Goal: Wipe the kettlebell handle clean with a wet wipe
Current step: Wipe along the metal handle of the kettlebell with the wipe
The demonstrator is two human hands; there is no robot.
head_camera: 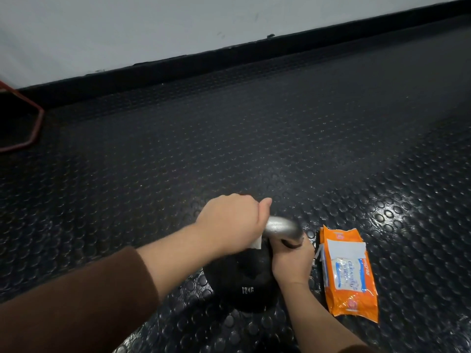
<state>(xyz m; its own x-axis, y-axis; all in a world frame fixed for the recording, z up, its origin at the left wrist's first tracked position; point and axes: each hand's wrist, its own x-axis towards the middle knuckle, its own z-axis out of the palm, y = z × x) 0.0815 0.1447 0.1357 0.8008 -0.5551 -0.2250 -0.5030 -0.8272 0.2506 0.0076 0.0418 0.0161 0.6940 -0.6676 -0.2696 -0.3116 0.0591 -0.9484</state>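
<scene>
A black kettlebell (244, 284) stands on the studded floor, its silver handle (281, 227) arching over the top. My left hand (229, 222) wraps round the left part of the handle with a white wet wipe (256, 242) under the fingers; a corner of the wipe sticks out below the palm. My right hand (293, 261) grips the right leg of the handle where it meets the black body. Most of the wipe is hidden inside my left fist.
An orange pack of wet wipes (349, 272) lies flat just right of the kettlebell, flap lifted. A red metal frame (30, 115) stands at the far left. A black skirting (229, 57) and white wall run along the back. Black rubber floor (254, 136) spreads all around.
</scene>
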